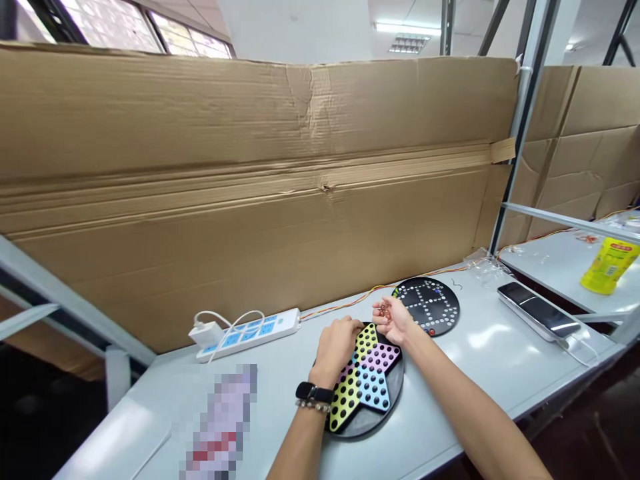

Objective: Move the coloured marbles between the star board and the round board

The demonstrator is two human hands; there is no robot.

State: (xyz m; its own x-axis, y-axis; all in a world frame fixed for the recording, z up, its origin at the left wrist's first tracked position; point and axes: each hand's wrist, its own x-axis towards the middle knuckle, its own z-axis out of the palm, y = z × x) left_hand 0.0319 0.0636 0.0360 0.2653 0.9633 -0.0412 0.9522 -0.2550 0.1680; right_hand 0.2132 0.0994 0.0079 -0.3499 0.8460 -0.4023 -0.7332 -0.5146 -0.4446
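Observation:
A round black Chinese checkers board (367, 387) with a coloured star of empty holes lies on the white table in front of me. My left hand (336, 345) rests on the board's left rim, fingers curled, a black watch on the wrist. My right hand (394, 320) hovers palm up over the board's far edge, cupped around several small reddish marbles (384, 311). Just behind it lies a second round black board (429, 305) with white dots and a few marbles.
A white power strip (250, 331) with a plugged charger sits at the left. Further right lie a phone on a white stand (537, 312), a crumpled plastic bag (484, 265) and a yellow bottle (610, 265). Tall cardboard sheets (250, 187) wall the table's back.

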